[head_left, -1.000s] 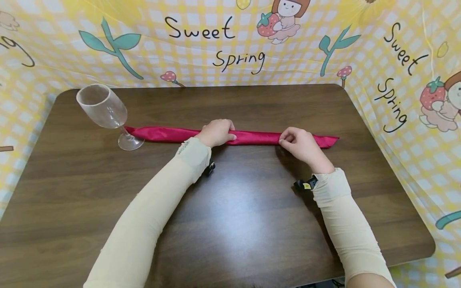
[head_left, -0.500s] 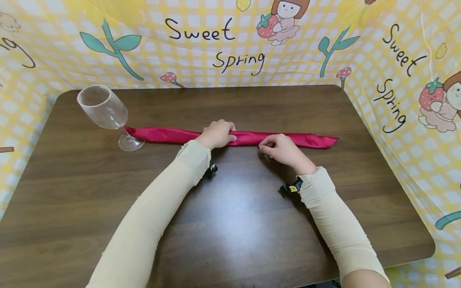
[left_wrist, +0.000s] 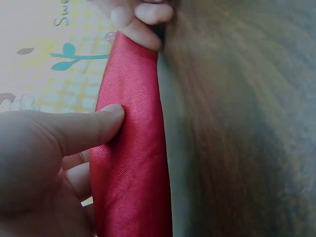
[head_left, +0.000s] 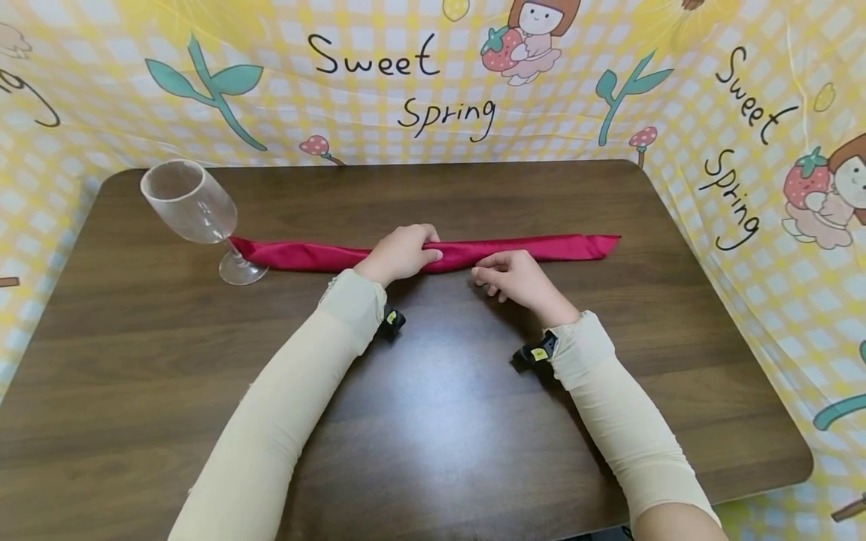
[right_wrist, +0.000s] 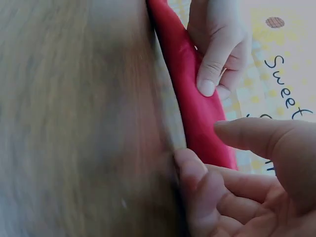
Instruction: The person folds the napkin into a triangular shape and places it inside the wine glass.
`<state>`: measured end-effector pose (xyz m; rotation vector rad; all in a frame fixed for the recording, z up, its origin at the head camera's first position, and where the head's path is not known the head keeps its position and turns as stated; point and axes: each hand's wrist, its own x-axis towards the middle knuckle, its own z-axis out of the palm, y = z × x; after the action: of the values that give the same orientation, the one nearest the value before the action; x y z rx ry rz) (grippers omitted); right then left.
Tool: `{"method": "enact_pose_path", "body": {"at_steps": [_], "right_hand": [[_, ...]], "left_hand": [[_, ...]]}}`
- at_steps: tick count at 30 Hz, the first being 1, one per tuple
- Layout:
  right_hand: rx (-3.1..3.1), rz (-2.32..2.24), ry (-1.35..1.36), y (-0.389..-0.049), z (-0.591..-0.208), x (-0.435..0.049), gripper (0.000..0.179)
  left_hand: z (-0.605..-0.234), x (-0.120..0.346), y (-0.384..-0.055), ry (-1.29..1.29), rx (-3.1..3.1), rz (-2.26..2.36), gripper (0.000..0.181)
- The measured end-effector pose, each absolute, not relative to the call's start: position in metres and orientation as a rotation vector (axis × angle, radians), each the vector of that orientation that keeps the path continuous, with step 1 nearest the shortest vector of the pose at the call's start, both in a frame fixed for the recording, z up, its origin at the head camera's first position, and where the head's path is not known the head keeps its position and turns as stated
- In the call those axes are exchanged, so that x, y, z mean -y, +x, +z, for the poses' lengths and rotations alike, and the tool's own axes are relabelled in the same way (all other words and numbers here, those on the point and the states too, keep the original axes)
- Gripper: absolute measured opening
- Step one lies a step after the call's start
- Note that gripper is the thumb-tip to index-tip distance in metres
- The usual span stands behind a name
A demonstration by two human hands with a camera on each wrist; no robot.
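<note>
A long, folded strip of shiny red satin cloth (head_left: 561,247) lies across the table from left to right. Near its middle, my left hand (head_left: 401,252) grips it, the thumb (left_wrist: 109,121) on top and the fingers behind its far edge. My right hand (head_left: 521,284) is just to the right, at the cloth's near edge. Its thumb (right_wrist: 242,134) stands apart from the loosely bent fingers (right_wrist: 190,170), which touch or nearly touch that edge. Whether any fingertip goes under the cloth is hidden.
A clear wine glass (head_left: 192,203) stands at the back left, its foot beside the cloth's left end. The brown wooden table (head_left: 433,421) has a patterned yellow curtain (head_left: 379,135) behind it and along its sides. Each wrist wears a small black camera (head_left: 534,355).
My right hand has slid left along the cloth toward my left hand, and its thumb and fingers have parted. The cloth's right end has swung away from me. My left hand keeps its grip.
</note>
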<state>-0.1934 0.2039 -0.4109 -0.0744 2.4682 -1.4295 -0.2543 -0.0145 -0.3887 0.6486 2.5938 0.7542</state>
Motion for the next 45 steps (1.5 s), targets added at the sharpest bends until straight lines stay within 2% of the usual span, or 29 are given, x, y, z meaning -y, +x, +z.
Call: {"method": "enact_pose_path", "body": {"at_steps": [6,12,22,32,37,45], "right_hand": [[-2.264,-1.812,0.073,-0.199,-0.414,-0.194,0.033],[-2.079,-1.988,0.074,-0.202,-0.410,-0.184,0.044],[-1.732,-2.374,0.135,-0.204,-0.393,-0.170,0.013],[-1.954,-2.487,0.053,-0.198,-0.371,-0.159,0.015],[-2.152,-2.475,-0.093,-0.193,-0.360,-0.157,0.015],[-2.328,-2.404,-0.304,-0.189,-0.338,-0.158,0.009]], "left_hand": [[-0.384,0.020,-0.254,0.622,-2.579,0.986,0.026],[-0.372,0.020,-0.249,0.573,-2.512,1.214,0.024],[-0.362,0.019,-0.242,0.510,-2.469,1.446,0.020],[-0.348,0.017,-0.232,0.490,-2.393,1.745,0.023],[-0.337,0.014,-0.226,0.509,-2.307,1.951,0.022],[-0.298,0.015,-0.201,0.538,-2.291,2.070,0.021]]}}
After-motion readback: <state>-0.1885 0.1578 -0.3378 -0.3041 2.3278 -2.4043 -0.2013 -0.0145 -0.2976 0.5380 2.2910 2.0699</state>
